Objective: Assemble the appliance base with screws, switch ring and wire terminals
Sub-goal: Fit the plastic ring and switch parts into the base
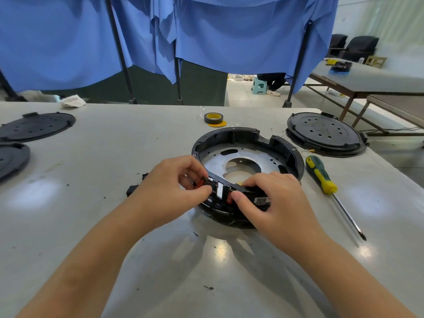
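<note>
Round black plastic appliance base [247, 143] flat on grey surface [91, 214], open side up; left hand [171, 182] and right hand [273, 198] fingers clamped on black switch ring [229, 188] at 6 o'clock rim, long axis left-right.

L hand [169, 182] & R hand [273, 198]: fingers curled, pinching.

blue curtains [206, 31] hang behind the grey table [114, 157]; black chairs [358, 45] stand far right.

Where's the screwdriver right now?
In the head view the green-and-yellow screwdriver lies untouched on the table, on the right, just beside the appliance base and beyond the right hand, in front of a black round cover.
</note>
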Motion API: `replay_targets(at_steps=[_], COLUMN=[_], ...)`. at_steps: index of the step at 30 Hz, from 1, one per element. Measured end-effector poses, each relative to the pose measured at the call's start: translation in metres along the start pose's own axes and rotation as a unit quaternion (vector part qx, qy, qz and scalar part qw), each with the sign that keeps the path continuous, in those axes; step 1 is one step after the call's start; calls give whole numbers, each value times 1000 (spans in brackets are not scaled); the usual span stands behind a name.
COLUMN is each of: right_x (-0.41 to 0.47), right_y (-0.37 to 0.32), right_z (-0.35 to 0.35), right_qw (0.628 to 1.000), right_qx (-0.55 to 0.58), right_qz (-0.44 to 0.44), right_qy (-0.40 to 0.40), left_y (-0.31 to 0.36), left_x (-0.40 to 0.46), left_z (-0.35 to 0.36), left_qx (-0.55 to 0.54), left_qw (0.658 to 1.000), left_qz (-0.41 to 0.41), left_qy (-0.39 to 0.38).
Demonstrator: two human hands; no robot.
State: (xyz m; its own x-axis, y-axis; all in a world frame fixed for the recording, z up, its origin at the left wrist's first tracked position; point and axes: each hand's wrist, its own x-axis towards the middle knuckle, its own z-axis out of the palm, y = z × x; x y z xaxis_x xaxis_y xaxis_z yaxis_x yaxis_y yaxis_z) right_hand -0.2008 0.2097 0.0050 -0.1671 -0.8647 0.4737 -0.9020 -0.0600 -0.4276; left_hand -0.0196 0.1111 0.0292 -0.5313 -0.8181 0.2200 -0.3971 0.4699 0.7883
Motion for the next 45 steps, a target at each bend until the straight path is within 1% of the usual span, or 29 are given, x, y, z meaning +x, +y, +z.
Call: replay_targets(at_steps=[4, 12, 17, 24, 30, 32, 35, 37, 39, 42, 45], right_x=[1, 1, 1, 1, 1, 1, 1, 0, -1, -1, -1], right_y=[0, 0, 0, 1, 1, 1, 2, 3, 5, 8, 8], right_z=[1, 1, 1, 1, 2, 2, 0, -2, -4, -7, -9], right_qw=[1000, 1000, 1000, 1000, 1000, 1000, 1000, 1000, 1000, 1000, 999], right_qx=[-12, -13, -17, -19, -19, -18, -15, -11, -10, -19, -31], right_qz=[3, 1, -1, -2, -1, -1, 1, 4, 8, 11, 7], right_qy=[0, 1, -2, -2, -6, -6, -4, -3, -9, -20, -17], left_y=[1, 3, 3, -1, -2, -1, 0, -1, -1, 1, -3], left_x=[-2, -5, -5, -4, -3, -3, -3, -4, -5, -4, -1], left_z=[10, 19, 19, 23, 27, 24, 12, 7, 7, 10, 11], left_qx=[18, 34, 16, 56, 35, 25, 14, 28, 60, 136, 182], left_qw=[1000, 999, 999, 997, 997, 998, 1000, 998, 996, 982, 970], left_qz=[-16, -2, 0, 23, 25, 23, 25, 40, 65, 131, 163], left_qy=[19, 23, 37, 42, 58, 47, -13, -33, -13, 22, 18])
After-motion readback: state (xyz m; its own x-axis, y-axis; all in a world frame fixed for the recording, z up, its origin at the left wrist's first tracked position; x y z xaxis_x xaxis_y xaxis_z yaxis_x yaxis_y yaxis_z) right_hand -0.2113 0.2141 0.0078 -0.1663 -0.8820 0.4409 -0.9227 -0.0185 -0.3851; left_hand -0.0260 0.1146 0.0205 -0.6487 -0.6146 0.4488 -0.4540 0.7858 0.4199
